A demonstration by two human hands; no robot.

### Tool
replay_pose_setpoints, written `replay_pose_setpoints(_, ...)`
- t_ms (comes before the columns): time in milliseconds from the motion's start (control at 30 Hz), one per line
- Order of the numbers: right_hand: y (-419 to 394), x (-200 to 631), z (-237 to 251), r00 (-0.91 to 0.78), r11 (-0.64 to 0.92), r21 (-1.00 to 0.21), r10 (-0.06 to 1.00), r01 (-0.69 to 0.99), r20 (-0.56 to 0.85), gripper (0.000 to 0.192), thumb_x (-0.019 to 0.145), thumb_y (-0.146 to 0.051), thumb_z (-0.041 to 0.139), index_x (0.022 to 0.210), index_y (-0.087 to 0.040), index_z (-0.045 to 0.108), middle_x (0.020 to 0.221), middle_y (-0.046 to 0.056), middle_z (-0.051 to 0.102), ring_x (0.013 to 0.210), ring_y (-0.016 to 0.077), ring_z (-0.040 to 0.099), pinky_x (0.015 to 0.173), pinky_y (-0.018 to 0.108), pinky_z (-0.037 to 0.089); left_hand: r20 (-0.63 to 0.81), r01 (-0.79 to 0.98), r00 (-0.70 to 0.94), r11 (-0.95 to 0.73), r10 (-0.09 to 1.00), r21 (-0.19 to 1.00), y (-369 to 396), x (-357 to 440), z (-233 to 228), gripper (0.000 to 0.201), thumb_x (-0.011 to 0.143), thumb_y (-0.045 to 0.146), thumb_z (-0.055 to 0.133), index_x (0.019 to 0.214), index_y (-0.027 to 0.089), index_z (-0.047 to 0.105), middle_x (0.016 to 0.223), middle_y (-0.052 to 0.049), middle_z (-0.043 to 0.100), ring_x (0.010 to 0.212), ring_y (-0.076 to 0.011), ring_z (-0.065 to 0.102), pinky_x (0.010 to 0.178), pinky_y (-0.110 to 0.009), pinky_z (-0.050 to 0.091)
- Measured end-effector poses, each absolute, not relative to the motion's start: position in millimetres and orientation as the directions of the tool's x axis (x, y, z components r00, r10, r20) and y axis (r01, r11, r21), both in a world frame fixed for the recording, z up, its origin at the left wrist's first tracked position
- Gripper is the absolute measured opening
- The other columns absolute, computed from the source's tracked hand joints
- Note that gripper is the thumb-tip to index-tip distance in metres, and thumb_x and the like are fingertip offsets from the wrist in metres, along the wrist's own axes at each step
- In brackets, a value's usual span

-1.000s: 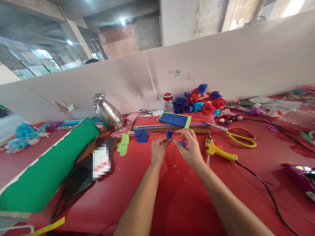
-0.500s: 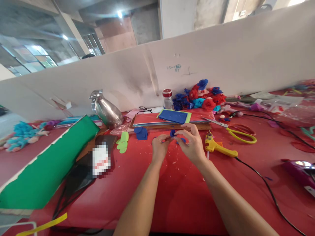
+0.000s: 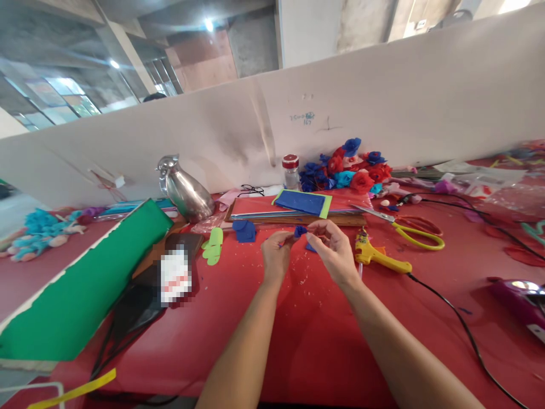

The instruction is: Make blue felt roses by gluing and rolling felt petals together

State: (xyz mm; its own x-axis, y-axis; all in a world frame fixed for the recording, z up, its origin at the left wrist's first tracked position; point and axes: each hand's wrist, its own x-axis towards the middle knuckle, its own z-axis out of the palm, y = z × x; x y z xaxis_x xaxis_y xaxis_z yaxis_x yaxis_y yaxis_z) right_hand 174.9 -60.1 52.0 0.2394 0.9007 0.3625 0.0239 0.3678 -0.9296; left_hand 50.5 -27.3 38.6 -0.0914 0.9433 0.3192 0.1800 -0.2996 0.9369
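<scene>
Blue felt rosette [image 3: 300,231] sits pinched between the left hand [image 3: 276,258] and right hand [image 3: 336,250] fingers above mid-surface; a loosened pinch could unroll it, and the glue gun [image 3: 377,257] lies near.

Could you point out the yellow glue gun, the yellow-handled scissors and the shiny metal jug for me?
Yellow glue gun [image 3: 377,257], head view: on the middle of its body.
Yellow-handled scissors [image 3: 419,238], head view: on the yellow handle loop.
Metal jug [image 3: 187,196], head view: on its rounded belly.
</scene>
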Motion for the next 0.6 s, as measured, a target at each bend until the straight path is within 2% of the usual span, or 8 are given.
replay_pose_setpoints(133, -58.2, 173.0, 52.2, 0.228, 0.265, -0.957, 0.945, -0.120, 0.233, 0.020, 0.076, -0.040, 0.063, 0.080, -0.021, 0.060, 0.071, -0.001, 0.058, 0.063, 0.0123, 0.048, 0.058, 0.025, 0.036, 0.478, 0.270, -0.063, -0.446, 0.876, 0.853, -28.4, 49.2, 36.0, 0.017, 0.075, 0.011, 0.062, 0.072, 0.022, 0.075, 0.073, 0.000, 0.074, 0.068, -0.0138, 0.065, 0.067, -0.025, 0.053)
replay_pose_setpoints(300, -57.6, 173.0, 55.1, 0.216, 0.191, -0.962, 0.965, -0.195, 0.148, 0.022, 0.069, -0.039, 0.068, 0.077, -0.020, 0.061, 0.067, -0.002, 0.059, 0.061, 0.0116, 0.046, 0.056, 0.025, 0.035, 0.635, 0.415, -0.003, -0.576, 0.773, 0.704, -29.1, 46.7, 35.0, 0.015, 0.080, 0.016, 0.063, 0.073, 0.022, 0.075, 0.071, -0.002, 0.073, 0.064, -0.0139, 0.065, 0.065, -0.027, 0.052)
replay_pose_setpoints(467, -57.8, 173.3, 59.6, 0.220, 0.133, -0.955, 0.973, -0.264, 0.075, 0.021, 0.062, -0.036, 0.069, 0.074, -0.020, 0.062, 0.067, -0.001, 0.062, 0.061, 0.0121, 0.050, 0.057, 0.026, 0.037, 0.658, 0.472, 0.019, -0.587, 0.753, 0.658, -30.5, 46.1, 36.2, 0.018, 0.084, 0.021, 0.060, 0.075, 0.022, 0.075, 0.071, -0.002, 0.073, 0.064, -0.0144, 0.064, 0.063, -0.027, 0.050)
replay_pose_setpoints(600, -56.2, 173.5, 58.7, 0.228, 0.115, -0.959, 0.972, -0.258, 0.055, 0.019, 0.059, -0.032, 0.068, 0.072, -0.020, 0.062, 0.066, -0.001, 0.061, 0.061, 0.0120, 0.049, 0.057, 0.025, 0.037, 0.661, 0.605, 0.017, -0.534, 0.750, 0.591, -33.3, 45.6, 36.0, 0.016, 0.084, 0.018, 0.060, 0.079, 0.022, 0.075, 0.076, -0.002, 0.074, 0.072, -0.0158, 0.066, 0.075, -0.032, 0.045)
